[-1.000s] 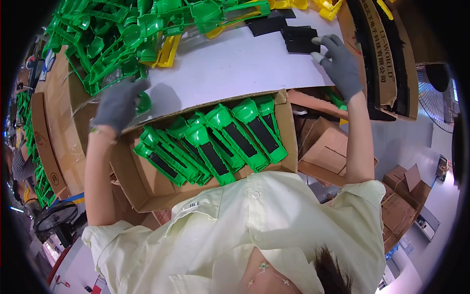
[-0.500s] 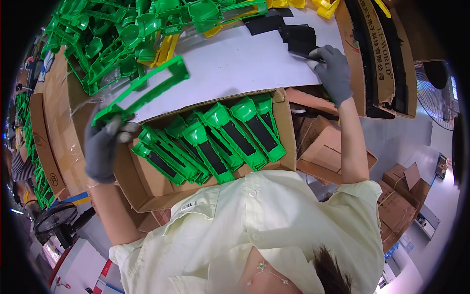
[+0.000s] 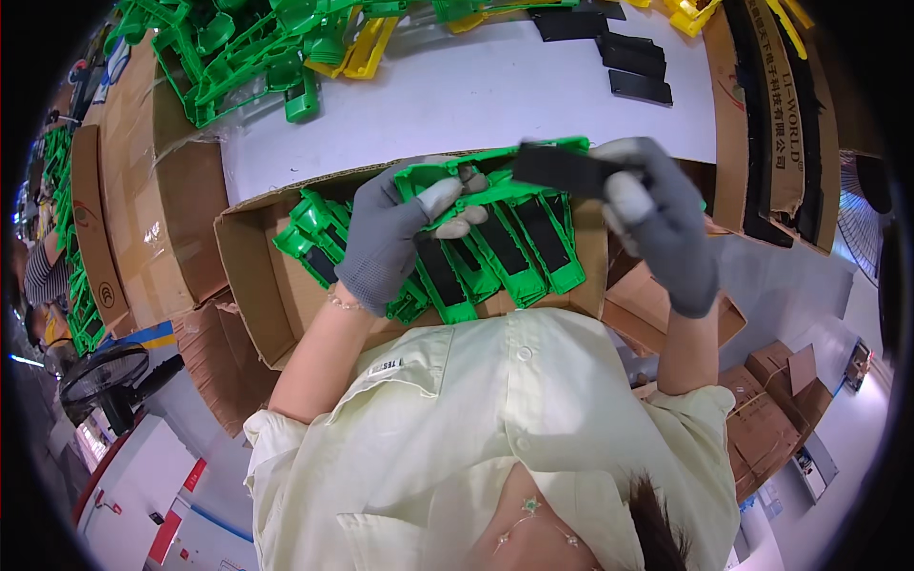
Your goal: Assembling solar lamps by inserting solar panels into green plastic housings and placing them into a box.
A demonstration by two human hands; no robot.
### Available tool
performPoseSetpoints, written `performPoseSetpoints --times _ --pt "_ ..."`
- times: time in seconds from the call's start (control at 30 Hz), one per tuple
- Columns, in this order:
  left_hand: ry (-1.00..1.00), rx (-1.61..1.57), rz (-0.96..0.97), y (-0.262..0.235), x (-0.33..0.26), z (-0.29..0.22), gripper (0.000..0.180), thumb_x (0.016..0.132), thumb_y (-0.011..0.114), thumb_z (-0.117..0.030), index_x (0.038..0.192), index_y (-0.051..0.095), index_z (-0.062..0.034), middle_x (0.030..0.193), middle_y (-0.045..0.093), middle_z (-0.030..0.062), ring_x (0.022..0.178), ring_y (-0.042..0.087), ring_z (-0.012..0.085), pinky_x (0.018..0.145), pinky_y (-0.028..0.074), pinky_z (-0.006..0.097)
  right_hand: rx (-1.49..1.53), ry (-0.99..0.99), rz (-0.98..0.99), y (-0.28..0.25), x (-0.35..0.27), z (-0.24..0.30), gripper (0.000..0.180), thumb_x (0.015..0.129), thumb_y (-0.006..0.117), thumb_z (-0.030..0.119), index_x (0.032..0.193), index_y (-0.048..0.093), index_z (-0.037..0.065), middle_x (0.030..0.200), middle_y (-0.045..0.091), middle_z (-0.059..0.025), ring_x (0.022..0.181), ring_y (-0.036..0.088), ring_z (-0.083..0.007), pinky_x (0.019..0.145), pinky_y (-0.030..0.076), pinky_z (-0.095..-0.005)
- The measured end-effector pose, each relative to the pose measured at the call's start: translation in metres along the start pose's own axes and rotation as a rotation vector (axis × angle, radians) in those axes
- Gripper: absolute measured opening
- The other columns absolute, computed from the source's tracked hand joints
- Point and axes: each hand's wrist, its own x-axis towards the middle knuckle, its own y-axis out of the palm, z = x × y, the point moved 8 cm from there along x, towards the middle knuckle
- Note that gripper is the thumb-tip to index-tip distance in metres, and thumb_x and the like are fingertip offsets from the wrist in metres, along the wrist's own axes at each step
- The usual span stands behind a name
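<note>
Above a shallow, brown cardboard box (image 3: 259, 285) at the centre of the picture, where green plastic housings with black inlays (image 3: 507, 249) lie in a slanted row, you hold two parts close together. Your left hand, in a grey glove with pale fingertips (image 3: 384, 224), has thumb and fingers clamped on a long, green plastic housing (image 3: 499, 183), raised over the row. Your right hand, gloved alike (image 3: 666, 214), pinches the right end of a flat, black rectangular panel (image 3: 562, 171) between thumb and fingers (motion blurs the exact grip). The panel overlaps the raised housing's right half in view; whether they touch, you cannot tell. The step appears to be mating panel to housing, and the next move seems to call for squaring the two long edges.

Beyond, a white tabletop (image 3: 476, 105) offers you bare room across the upper centre. A tangled heap of green plastic parts (image 3: 284, 68) crowds the upper left; an upright brown cardboard wall (image 3: 728, 105) bounds the right. Loose, black rectangular panels (image 3: 633, 59) lie at upper right, well apart from the work.
</note>
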Motion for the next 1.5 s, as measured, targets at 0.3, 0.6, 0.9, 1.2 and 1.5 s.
performPoseSetpoints --times 0.3,0.6,0.9,1.2,1.5 --pt "-0.024 -0.137 0.103 0.011 -0.007 0.004 0.031 0.091 0.053 -0.011 0.116 0.051 0.0063 0.1 0.062 0.0171 0.083 0.067 0.0277 0.068 0.057 0.029 -0.224 0.01 0.061 0.03 0.004 -0.009 0.016 0.087 0.058 0.007 0.101 0.059 0.001 0.062 0.052 0.002 0.051 0.044 -0.0008 0.044 0.033 -0.0173" --pt "0.011 -0.067 0.091 0.015 -0.008 0.009 0.034 0.093 0.052 -0.016 0.117 0.05 0.0075 0.098 0.063 0.0175 0.081 0.067 0.025 0.061 0.054 0.025 -0.628 -0.308 -0.109 0.036 -0.007 0.012 0.01 0.083 0.062 0.005 0.092 0.062 0.001 0.066 0.055 -0.0029 0.054 0.048 -0.0062 0.05 0.039 -0.0221" --pt "-0.022 -0.008 0.04 0.019 -0.01 0.005 0.031 0.086 0.059 -0.004 0.114 0.055 0.0071 0.093 0.063 0.0161 0.077 0.067 0.0249 0.059 0.055 0.027 -0.753 -0.314 -0.142 0.03 -0.003 -0.006 0.025 0.08 0.067 0.015 0.1 0.058 0.004 0.062 0.054 -0.0029 0.051 0.046 -0.0068 0.048 0.037 -0.022" --pt "-0.018 0.048 0.057 0.014 -0.019 0.007 0.032 0.084 0.06 -0.007 0.113 0.056 0.0059 0.088 0.064 0.0126 0.066 0.065 0.0179 0.05 0.048 0.021 -0.17 0.259 -0.013 0.025 -0.003 -0.044 0.02 0.076 0.071 0.013 0.089 0.06 0.003 0.065 0.057 0.0 0.049 0.05 -0.005 0.045 0.039 -0.0206" --pt "-0.052 0.117 -0.098 -0.013 -0.041 0.01 0.019 0.081 0.061 0.004 0.1 0.061 0.0051 0.093 0.064 0.0131 0.068 0.068 0.0218 0.052 0.056 0.025 -0.481 -0.081 -0.075 0.053 -0.021 -0.043 0.015 0.079 0.067 0.013 0.08 0.059 0.001 0.056 0.054 -0.0041 0.05 0.052 -0.0072 0.046 0.041 -0.0248"
